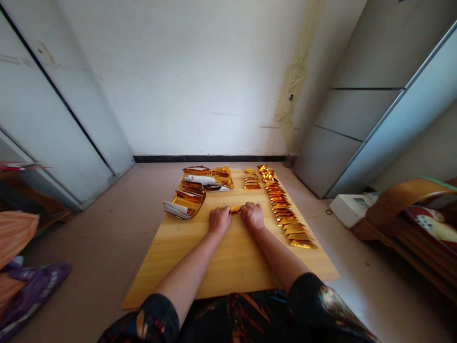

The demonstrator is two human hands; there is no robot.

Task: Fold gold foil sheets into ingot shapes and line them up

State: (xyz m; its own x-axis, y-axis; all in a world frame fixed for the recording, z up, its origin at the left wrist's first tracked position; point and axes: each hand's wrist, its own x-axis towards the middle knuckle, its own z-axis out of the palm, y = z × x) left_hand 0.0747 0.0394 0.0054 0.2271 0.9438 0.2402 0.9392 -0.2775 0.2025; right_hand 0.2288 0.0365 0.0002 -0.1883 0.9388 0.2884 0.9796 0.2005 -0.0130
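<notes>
My left hand (219, 220) and my right hand (252, 216) rest on a pale wooden board (228, 271), fingertips meeting on a small folded piece of gold foil paper (234, 209). Most of that piece is hidden by my fingers. Left of my hands lies a curled stack of gold and white paper (186, 204), with more loose sheets (209, 177) behind it. A small pile of folded gold pieces (252, 179) sits ahead of my right hand. To its right, a long row of folded gold pieces (282, 205) runs down the board.
The board lies on a tiled floor (78, 228) against a white wall (185, 85). Grey cabinets (67, 105) stand at the left, with more (367, 95) at the right. A white box (352, 209) and a wooden chair (403, 224) sit right; a purple bag (32, 295) lies left.
</notes>
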